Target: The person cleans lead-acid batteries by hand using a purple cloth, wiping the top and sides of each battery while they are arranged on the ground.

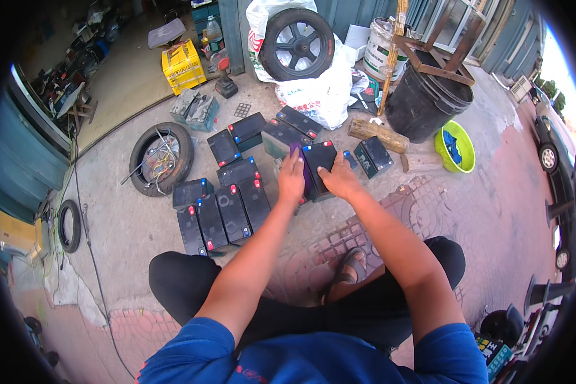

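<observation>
A black battery with red and blue terminals sits between my two hands. My left hand is pressed along its left side, fingers stretched, where a purple strip shows. On the right, my right hand grips the battery, its thumb on the top face and its fingers partly hidden down the far side. Just beyond my left hand stand two more batteries, close together. One separate battery rests right of my right hand. Several others, including a front battery, form a block at the left.
A tyre with wires inside lies on the concrete at left. Behind are a spoked wheel on white sacks, a cordless drill and a yellow box. Wood logs, a black bucket and a green basin stand right.
</observation>
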A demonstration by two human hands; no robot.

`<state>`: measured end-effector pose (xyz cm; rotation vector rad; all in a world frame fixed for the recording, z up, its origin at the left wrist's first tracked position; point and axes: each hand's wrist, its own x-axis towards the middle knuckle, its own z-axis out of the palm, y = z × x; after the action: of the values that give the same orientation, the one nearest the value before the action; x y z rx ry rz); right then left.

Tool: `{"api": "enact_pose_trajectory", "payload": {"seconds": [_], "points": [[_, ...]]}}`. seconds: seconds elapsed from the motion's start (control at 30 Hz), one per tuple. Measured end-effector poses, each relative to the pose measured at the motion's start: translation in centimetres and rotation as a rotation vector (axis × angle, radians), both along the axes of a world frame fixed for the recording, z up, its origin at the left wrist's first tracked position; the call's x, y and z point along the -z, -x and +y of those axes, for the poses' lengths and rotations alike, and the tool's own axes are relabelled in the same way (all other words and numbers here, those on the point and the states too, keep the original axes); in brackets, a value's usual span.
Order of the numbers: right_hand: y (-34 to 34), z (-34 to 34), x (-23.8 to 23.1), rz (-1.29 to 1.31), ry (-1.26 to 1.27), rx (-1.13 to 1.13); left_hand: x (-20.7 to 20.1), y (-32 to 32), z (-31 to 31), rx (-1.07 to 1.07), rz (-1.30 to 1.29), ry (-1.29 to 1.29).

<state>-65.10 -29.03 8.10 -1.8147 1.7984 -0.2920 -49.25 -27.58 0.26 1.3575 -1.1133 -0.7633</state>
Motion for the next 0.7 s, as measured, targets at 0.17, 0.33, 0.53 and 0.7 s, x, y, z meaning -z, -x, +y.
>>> {"api": "enact_pose_trajectory", "payload": {"seconds": [0.17, 0.33, 0.53, 0.7], "points": [[0.3, 0.0, 0.4, -0.013, -0.030, 0.014, 1.1, 4.2, 7.7, -0.038, -0.111, -0.022], [-0.9, 0.7, -1.5, 0.243, -0.021, -0.009, -0.6, 6.3, 14.6, 0.093, -0.166, -0.150], [-3.8, 0.3, -3.6, 0.225, -0.152, 0.065, -2.5, 5.8, 16.8, 0.385, 0.366, -0.586], [-1.3, -1.1, -2.7, 0.185, -0.137, 0.008, -10.3, 4.6, 19.1, 0.552, 0.162, -0.648]]}}
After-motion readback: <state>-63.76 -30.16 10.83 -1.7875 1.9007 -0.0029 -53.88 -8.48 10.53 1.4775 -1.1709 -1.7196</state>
